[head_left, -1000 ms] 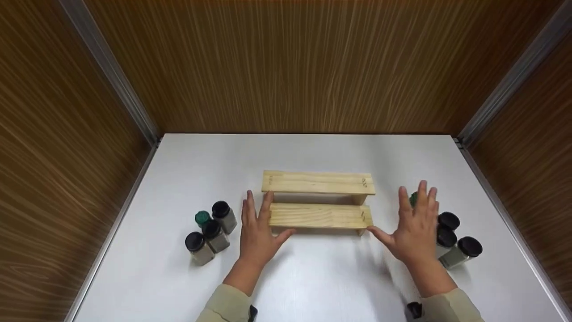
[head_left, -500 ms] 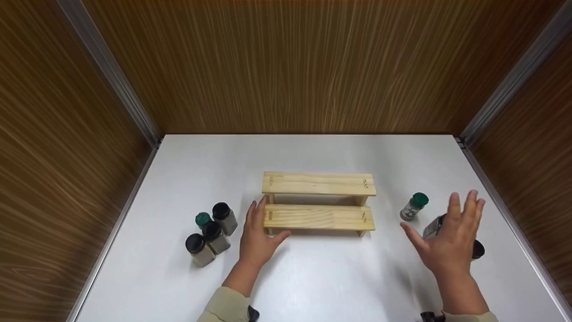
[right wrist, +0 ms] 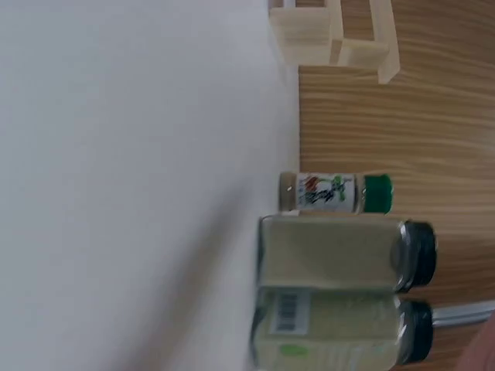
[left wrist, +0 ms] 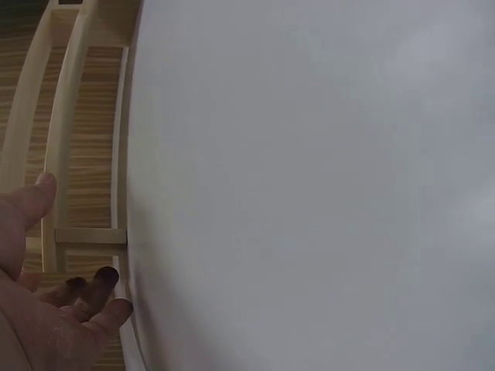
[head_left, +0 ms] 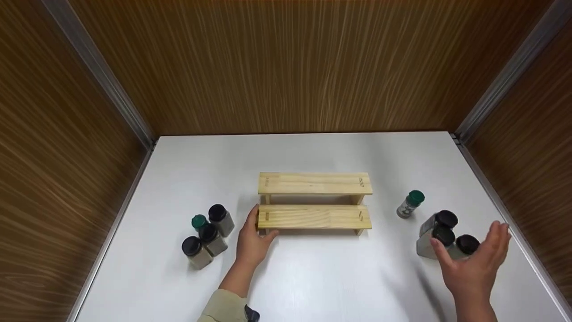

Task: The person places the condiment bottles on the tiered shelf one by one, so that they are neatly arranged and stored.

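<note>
Your left hand (head_left: 251, 243) is resting at the left end of the two-step wooden rack (head_left: 314, 202), fingers relaxed and thumb touching the low step's front corner, as if holding it steady. Your right hand (head_left: 476, 264) is hovering with fingers spread and holding nothing, just beside three black-capped spice jars (head_left: 440, 237) on the right of the white surface (head_left: 321, 277).

You are at the reaching step, I think: no jar is on the rack yet. The next move calls for closing your fingers round one jar and lifting it straight up, without bumping its neighbours.

A small green-capped shaker (head_left: 410, 204) is standing apart, between those jars and the rack. Four more jars (head_left: 206, 234) are standing to the left.

In the right wrist view the shaker's label (right wrist: 323, 192) is showing red and green marks, and one jar (right wrist: 340, 332) has a barcode, but the words are too blurry to read.
</note>
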`<state>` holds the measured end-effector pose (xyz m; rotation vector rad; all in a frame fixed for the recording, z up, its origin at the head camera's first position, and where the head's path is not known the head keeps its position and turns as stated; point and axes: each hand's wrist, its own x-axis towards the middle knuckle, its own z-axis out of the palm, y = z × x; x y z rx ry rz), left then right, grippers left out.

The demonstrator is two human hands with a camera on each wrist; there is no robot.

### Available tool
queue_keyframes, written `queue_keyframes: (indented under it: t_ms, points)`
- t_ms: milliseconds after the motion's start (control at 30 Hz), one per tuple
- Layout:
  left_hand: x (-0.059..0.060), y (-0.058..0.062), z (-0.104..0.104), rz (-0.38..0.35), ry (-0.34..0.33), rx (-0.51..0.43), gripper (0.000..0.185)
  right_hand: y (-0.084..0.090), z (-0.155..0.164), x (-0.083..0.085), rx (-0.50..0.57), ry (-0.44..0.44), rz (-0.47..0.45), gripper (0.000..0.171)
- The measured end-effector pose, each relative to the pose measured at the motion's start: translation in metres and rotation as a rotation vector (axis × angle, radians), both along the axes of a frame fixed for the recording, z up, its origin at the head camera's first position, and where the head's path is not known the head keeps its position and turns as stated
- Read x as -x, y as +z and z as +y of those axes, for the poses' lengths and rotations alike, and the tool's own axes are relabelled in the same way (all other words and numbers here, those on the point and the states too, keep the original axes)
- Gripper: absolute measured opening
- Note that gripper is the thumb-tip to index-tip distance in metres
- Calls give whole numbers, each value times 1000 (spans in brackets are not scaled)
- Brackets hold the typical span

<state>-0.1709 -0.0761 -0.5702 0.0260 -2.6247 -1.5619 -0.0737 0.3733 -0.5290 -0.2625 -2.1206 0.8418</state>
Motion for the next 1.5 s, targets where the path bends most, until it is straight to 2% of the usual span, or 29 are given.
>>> queue_keyframes:
  t_ms: [133,233,467,633,933,1167,1400,1500]
  points:
    - [1,-3,1,-4,0,-34,87,-1,6,-7,217,-38,-147,126]
    - [1,-5,0,-13,18,-57,81,-5,6,-6,340,-30,-183,128]
    - [2,-8,-1,-30,55,-95,77,-15,14,-6,517,-15,-245,133]
    - [2,-8,-2,-17,66,-118,75,-22,19,-8,632,6,-268,130]
    - [3,-9,-4,-22,75,-139,74,-28,27,-8,733,76,-285,124]
    - [3,-9,-4,-48,83,-141,74,-29,32,-7,694,39,-324,110]
    - [3,-8,-5,-56,95,-147,75,-30,34,-6,751,21,-311,102]
    - [4,-9,-4,-54,86,-141,75,-32,34,-9,689,-9,-310,99]
